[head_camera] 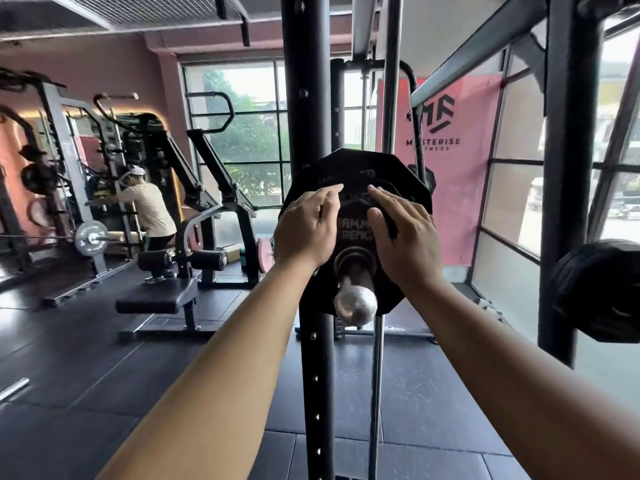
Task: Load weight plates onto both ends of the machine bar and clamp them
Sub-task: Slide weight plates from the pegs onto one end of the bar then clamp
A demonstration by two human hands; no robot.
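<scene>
Black weight plate (360,168) sits on the machine bar (356,301), whose chrome end pokes out toward the camera below centre. L hand (306,230) lies on the plate face w/ fingers loosely bent, grip apart, nothing clamped. R hand (403,237) is flat on the face beside it, fingers straight, grip apart too. Black upright post (317,375) w/ holes stands just left of the bar. Another dark plate (599,289) at far right. Pink banner (460,168) behind. Padded bench (156,296) and a person (149,209) in the bkgd left.
</scene>
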